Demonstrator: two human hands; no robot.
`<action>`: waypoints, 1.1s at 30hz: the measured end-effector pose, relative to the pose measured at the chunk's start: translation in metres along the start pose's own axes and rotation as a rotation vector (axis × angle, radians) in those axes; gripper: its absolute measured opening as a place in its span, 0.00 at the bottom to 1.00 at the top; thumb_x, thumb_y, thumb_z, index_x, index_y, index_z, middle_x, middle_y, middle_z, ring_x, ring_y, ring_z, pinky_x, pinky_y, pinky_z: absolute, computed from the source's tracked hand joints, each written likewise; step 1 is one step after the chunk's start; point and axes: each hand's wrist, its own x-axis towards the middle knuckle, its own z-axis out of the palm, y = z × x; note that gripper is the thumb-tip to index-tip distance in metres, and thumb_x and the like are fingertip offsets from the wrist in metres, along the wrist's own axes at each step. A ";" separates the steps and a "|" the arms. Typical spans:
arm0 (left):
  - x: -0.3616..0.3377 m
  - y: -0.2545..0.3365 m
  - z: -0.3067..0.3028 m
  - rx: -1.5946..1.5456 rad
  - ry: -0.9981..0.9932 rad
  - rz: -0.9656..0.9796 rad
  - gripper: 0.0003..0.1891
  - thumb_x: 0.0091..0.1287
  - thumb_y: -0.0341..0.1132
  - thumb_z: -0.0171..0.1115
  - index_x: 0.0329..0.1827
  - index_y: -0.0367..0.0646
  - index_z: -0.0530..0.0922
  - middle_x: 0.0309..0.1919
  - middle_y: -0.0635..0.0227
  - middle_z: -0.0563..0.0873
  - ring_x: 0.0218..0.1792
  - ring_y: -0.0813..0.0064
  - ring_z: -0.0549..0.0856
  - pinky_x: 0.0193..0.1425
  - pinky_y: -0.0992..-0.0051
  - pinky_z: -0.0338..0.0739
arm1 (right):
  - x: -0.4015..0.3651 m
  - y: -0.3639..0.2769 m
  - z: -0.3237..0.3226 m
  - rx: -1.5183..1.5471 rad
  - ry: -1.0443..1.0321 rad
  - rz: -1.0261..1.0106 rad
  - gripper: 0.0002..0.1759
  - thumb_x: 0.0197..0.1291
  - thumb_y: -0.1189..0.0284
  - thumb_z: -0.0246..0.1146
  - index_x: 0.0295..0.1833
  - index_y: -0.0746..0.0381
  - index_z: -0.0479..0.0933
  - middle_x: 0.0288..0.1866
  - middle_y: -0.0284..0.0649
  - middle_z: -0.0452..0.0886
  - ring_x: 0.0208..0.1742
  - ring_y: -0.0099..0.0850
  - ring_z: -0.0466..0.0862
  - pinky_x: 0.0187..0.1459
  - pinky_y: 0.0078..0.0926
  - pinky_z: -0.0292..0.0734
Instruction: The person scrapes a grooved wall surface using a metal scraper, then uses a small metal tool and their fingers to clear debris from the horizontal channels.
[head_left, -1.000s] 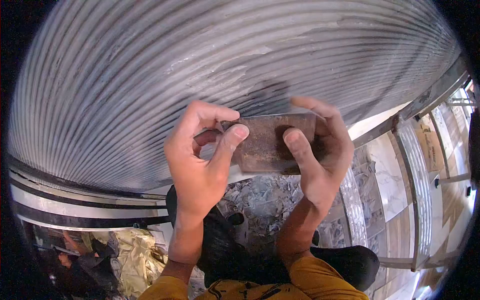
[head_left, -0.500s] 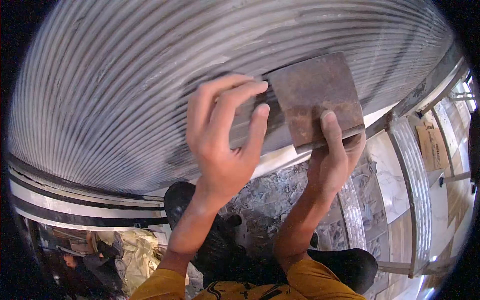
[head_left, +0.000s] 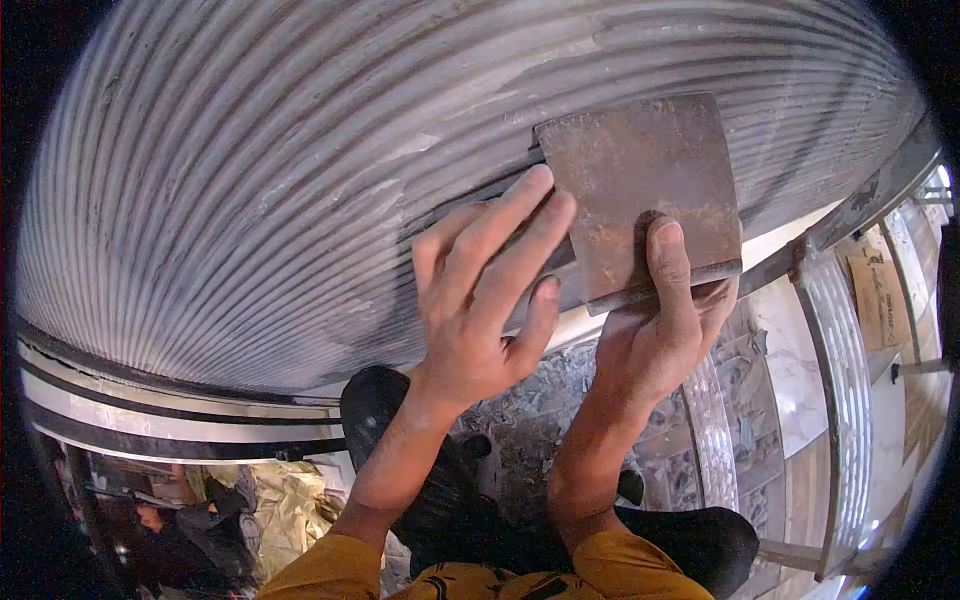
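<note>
A: In the head view, what could have gone wrong?

B: Probably a drop: your right hand (head_left: 655,345) pinched the metal plate (head_left: 635,165) only near its lower edge, so a slack thumb could have let it tip.

A: Where was the plate?

B: Between your right thumb and fingers. Your left hand (head_left: 475,315), fingers apart, stood at its left edge; contact could not be told.

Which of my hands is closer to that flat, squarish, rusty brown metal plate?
Right. Your right hand grips the plate at its lower edge, while your left hand is beside its left edge, contact unclear.
</note>
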 end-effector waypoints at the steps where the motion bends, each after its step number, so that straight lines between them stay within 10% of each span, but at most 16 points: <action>1: -0.001 -0.001 0.001 0.000 0.001 -0.003 0.25 0.59 0.31 0.60 0.62 0.42 0.79 0.65 0.64 0.78 0.52 0.68 0.76 0.62 0.68 0.63 | 0.001 0.002 0.001 -0.002 -0.002 0.002 0.21 0.58 0.82 0.66 0.57 0.71 0.72 0.50 0.44 0.79 0.49 0.30 0.81 0.55 0.28 0.77; 11: 0.000 0.004 -0.006 -0.046 -0.004 -0.065 0.21 0.59 0.29 0.59 0.58 0.43 0.82 0.62 0.63 0.81 0.51 0.67 0.77 0.61 0.68 0.65 | -0.007 0.008 -0.009 0.067 0.001 0.099 0.29 0.54 0.79 0.69 0.62 0.70 0.69 0.53 0.45 0.77 0.53 0.34 0.78 0.58 0.34 0.75; 17: -0.033 -0.013 -0.023 0.268 0.363 -0.181 0.16 0.60 0.31 0.61 0.52 0.43 0.82 0.53 0.63 0.84 0.52 0.66 0.77 0.57 0.66 0.63 | -0.024 0.007 -0.032 0.031 -0.055 0.166 0.33 0.52 0.78 0.69 0.64 0.71 0.68 0.54 0.46 0.78 0.51 0.36 0.79 0.58 0.36 0.74; 20: -0.044 -0.005 -0.025 0.361 0.161 -0.246 0.21 0.61 0.33 0.60 0.59 0.42 0.79 0.64 0.57 0.76 0.64 0.58 0.70 0.69 0.59 0.57 | -0.027 0.012 -0.039 -0.030 0.132 0.198 0.30 0.59 0.61 0.63 0.61 0.69 0.70 0.50 0.48 0.77 0.46 0.39 0.82 0.36 0.33 0.85; 24: -0.059 0.011 -0.017 0.383 -0.156 -0.233 0.26 0.60 0.34 0.60 0.65 0.42 0.77 0.74 0.59 0.67 0.73 0.50 0.60 0.76 0.55 0.50 | -0.033 0.005 -0.046 0.159 0.208 0.324 0.28 0.60 0.60 0.63 0.60 0.67 0.71 0.52 0.48 0.78 0.47 0.39 0.82 0.35 0.30 0.85; 28: -0.065 0.005 -0.025 0.299 -0.165 -0.201 0.25 0.62 0.35 0.59 0.65 0.43 0.77 0.74 0.58 0.67 0.74 0.51 0.60 0.76 0.57 0.51 | -0.038 0.010 -0.042 0.025 0.299 0.218 0.27 0.60 0.66 0.64 0.62 0.68 0.70 0.56 0.51 0.77 0.56 0.43 0.81 0.50 0.38 0.84; 33: -0.055 -0.003 -0.028 0.206 0.015 -0.200 0.26 0.62 0.35 0.58 0.64 0.37 0.76 0.71 0.56 0.71 0.71 0.55 0.64 0.74 0.61 0.54 | -0.046 0.018 -0.028 -0.171 -0.095 -0.018 0.32 0.60 0.70 0.63 0.68 0.70 0.64 0.59 0.56 0.75 0.55 0.44 0.80 0.55 0.43 0.81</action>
